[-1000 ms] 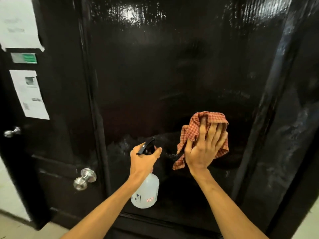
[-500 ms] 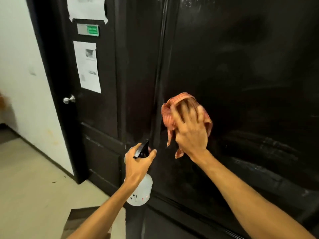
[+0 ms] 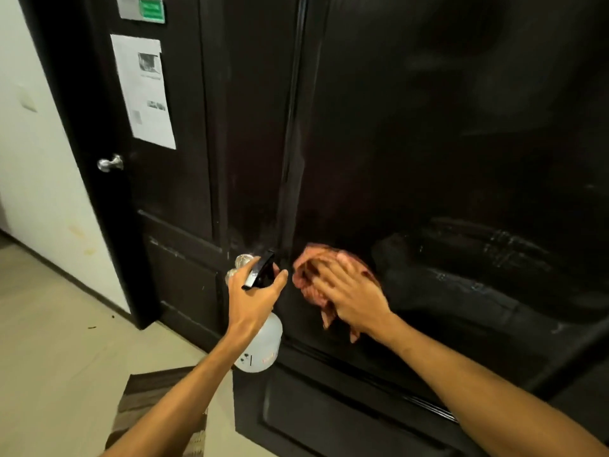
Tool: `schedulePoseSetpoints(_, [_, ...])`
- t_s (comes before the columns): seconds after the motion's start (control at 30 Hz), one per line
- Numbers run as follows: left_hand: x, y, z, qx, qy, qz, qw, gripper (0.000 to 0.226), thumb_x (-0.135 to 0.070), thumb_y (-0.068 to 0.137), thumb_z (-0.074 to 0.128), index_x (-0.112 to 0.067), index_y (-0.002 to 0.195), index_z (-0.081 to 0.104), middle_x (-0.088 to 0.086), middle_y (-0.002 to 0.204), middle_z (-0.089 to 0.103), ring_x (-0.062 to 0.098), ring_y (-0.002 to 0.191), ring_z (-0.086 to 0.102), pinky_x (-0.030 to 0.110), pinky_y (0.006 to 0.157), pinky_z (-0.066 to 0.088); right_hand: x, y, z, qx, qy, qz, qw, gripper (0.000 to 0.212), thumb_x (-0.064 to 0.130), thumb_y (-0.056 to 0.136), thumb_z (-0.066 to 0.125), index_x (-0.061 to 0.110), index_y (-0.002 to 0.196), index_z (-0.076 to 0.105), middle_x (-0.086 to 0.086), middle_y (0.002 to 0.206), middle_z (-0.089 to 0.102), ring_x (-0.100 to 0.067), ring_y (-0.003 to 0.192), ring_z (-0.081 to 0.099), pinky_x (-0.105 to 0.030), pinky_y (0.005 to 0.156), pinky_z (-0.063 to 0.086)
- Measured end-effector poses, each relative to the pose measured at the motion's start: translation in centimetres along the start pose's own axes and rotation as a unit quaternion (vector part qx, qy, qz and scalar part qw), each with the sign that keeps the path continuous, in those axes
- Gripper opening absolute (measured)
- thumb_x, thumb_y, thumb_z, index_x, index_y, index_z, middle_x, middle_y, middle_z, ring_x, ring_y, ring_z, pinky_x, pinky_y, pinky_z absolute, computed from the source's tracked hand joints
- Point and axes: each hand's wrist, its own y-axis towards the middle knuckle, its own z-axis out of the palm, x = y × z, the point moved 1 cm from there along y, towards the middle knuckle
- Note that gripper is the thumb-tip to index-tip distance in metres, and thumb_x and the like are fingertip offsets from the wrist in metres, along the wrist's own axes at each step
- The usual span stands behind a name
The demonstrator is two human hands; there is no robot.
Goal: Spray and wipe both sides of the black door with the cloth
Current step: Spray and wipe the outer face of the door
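Door: glossy black panelled wooden door (image 3: 428, 143) fills centre and right of the view; streaky wet marks on its lower right panel.
Cloth: crumpled red-and-white checked cloth (image 3: 306, 275) lies flat against the door at knob height, just right of the door's edge; blurred.
Right hand: right hand (image 3: 352, 295) presses the cloth to the door, fingers straight and spread wide over it.
Left hand: left hand (image 3: 253, 298) grips the neck of a translucent white plastic spray bottle (image 3: 263, 344) with a black trigger head (image 3: 260, 270); fingers curled round it, thumb up beside the trigger.
Bottle position: upright, just left of the cloth, in front of a round silver metal doorknob (image 3: 242, 261).
Surroundings: second black door at left carrying a white printed paper sheet (image 3: 143, 90), a green-and-grey sign (image 3: 141, 9) and a silver knob (image 3: 110, 163); beige tiled floor (image 3: 49, 341); brown striped mat (image 3: 148, 400) below.
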Motion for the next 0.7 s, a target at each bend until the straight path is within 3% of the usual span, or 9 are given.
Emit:
schedulePoseSetpoints(0.07, [0.5, -0.9, 1.7, 0.007, -0.021, -0.019, 1.0, 0.062, -0.065, 0.068, 0.086, -0.02, 0.107, 0.072, 0.024, 0.103, 0.069, 0.052, 0.092, 0.069, 0.061, 0.077, 0.061, 1.3, -3.8, 2.3, 0.071, -0.026, -0.073, 0.994, 0.084, 0.045, 0.076, 0.075, 0.017, 0.15, 0.048, -0.012, 0.16, 0.039, -0.028, 0.149, 0.036, -0.048, 0.126, -0.011])
schedulePoseSetpoints(0.13, [-0.8, -1.8, 3.1, 0.026, -0.037, -0.021, 0.999, 0.047, -0.057, 0.071, 0.089, -0.024, 0.102, 0.073, 0.016, 0.095, 0.071, 0.046, 0.084, 0.069, 0.059, 0.075, 0.061, -0.5, -4.9, 2.0, 0.029, -0.006, -0.053, 0.998, 0.087, 0.048, 0.073, 0.078, 0.016, 0.149, 0.05, -0.012, 0.159, 0.04, -0.027, 0.148, 0.037, -0.046, 0.127, -0.009])
schedulePoseSetpoints(0.23, [-2.5, -2.5, 5.2, 0.06, -0.034, 0.006, 0.998, 0.018, -0.032, 0.083, 0.088, -0.025, 0.088, 0.072, 0.001, 0.074, 0.066, 0.031, 0.067, 0.066, 0.049, 0.065, 0.055, -6.6, -5.6, -1.0, -0.137, 0.062, 0.138, 0.979, 0.07, 0.024, 0.08, 0.066, 0.02, 0.148, 0.051, -0.012, 0.155, 0.047, -0.028, 0.144, 0.039, -0.044, 0.128, -0.004])
schedulePoseSetpoints(0.33, [-3.4, -3.7, 7.3, 0.091, -0.032, 0.048, 0.994, 0.017, -0.019, 0.089, 0.083, -0.024, 0.08, 0.069, -0.003, 0.063, 0.063, 0.015, 0.053, 0.059, 0.039, 0.059, 0.049, -9.6, -8.5, -1.8, -0.178, 0.084, 0.299, 0.934, 0.078, 0.017, 0.082, 0.062, 0.019, 0.157, 0.039, -0.016, 0.159, 0.04, -0.032, 0.148, 0.026, -0.046, 0.127, -0.003])
schedulePoseSetpoints(0.43, [-4.0, -5.0, 9.5, 0.119, -0.04, 0.052, 0.991, 0.02, -0.017, 0.09, 0.082, -0.025, 0.078, 0.069, -0.006, 0.06, 0.062, 0.012, 0.05, 0.056, 0.037, 0.058, 0.047, -5.6, -12.1, 1.3, -0.06, 0.086, 0.19, 0.976, 0.082, 0.021, 0.077, 0.071, 0.02, 0.154, 0.044, -0.013, 0.155, 0.047, -0.031, 0.146, 0.031, -0.045, 0.126, -0.011])
schedulePoseSetpoints(0.5, [-4.9, -6.4, 11.7, 0.147, -0.049, 0.057, 0.986, 0.019, -0.017, 0.089, 0.082, -0.026, 0.079, 0.07, -0.008, 0.059, 0.062, 0.01, 0.049, 0.056, 0.035, 0.057, 0.046, -4.5, -15.0, 2.7, 0.015, 0.075, 0.107, 0.991, 0.073, 0.025, 0.08, 0.06, 0.021, 0.152, 0.045, -0.01, 0.154, 0.048, -0.029, 0.143, 0.039, -0.044, 0.125, -0.014])
schedulePoseSetpoints(0.57, [-5.7, -7.4, 13.5, 0.162, -0.062, 0.051, 0.984, 0.015, -0.015, 0.089, 0.082, -0.021, 0.082, 0.07, -0.008, 0.058, 0.061, 0.009, 0.048, 0.055, 0.032, 0.055, 0.046, -7.2, -16.3, 2.3, -0.05, 0.066, 0.113, 0.99, 0.07, 0.024, 0.081, 0.046, 0.021, 0.151, 0.046, -0.011, 0.153, 0.049, -0.029, 0.142, 0.043, -0.043, 0.126, -0.011])
schedulePoseSetpoints(0.63, [-6.4, -8.0, 14.8, 0.173, -0.068, 0.053, 0.981, 0.014, -0.014, 0.09, 0.081, -0.018, 0.083, 0.07, -0.007, 0.06, 0.061, 0.009, 0.048, 0.054, 0.03, 0.055, 0.045, -10.6, -17.0, 1.0, -0.146, 0.072, 0.228, 0.96, 0.073, 0.019, 0.081, 0.053, 0.02, 0.153, 0.044, -0.013, 0.154, 0.047, -0.029, 0.145, 0.036, -0.044, 0.128, -0.003])
schedulePoseSetpoints(0.7, [-6.8, -8.8, 15.9, 0.18, -0.073, 0.051, 0.98, 0.013, -0.014, 0.09, 0.081, -0.017, 0.084, 0.07, -0.006, 0.063, 0.064, 0.01, 0.05, 0.056, 0.029, 0.057, 0.046, -12.9, -18.0, 0.4, -0.202, 0.113, 0.372, 0.899, 0.08, 0.014, 0.082, 0.061, 0.018, 0.158, 0.036, -0.015, 0.159, 0.038, -0.032, 0.149, 0.027, -0.047, 0.127, 0.003])
